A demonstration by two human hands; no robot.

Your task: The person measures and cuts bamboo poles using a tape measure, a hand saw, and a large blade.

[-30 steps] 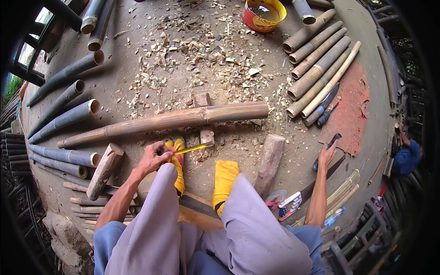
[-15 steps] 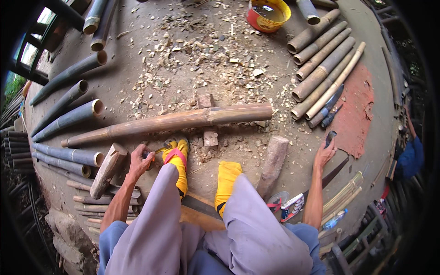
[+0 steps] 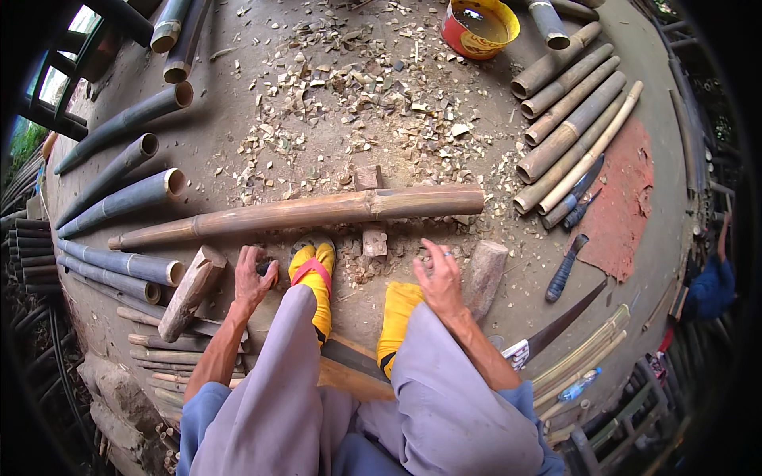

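A long brown bamboo pole [image 3: 317,216] lies crosswise before my feet, resting on a small wooden block [image 3: 375,241]. My left hand [image 3: 252,278] is just below the pole's left part, fingers curled round a small dark thing mostly hidden by them. Over my right knee, my right hand [image 3: 441,279] is empty with its fingers apart, short of the pole. A dark tool with a wrapped handle [image 3: 567,268] lies on the ground at the right, by the edge of a red mat [image 3: 623,206].
Cut bamboo pieces [image 3: 573,127] line the right, others [image 3: 127,208] the left. Short logs [image 3: 193,292] flank my feet. A saw [image 3: 567,317] lies at the right, near a plastic bottle [image 3: 579,384]. Wood chips litter the ground below a red-yellow bucket [image 3: 481,28] of liquid.
My right hand has let go of the wrapped-handle tool by the red mat and moved left, over my right knee. My left hand has stayed near the pole. The view has shifted slightly.
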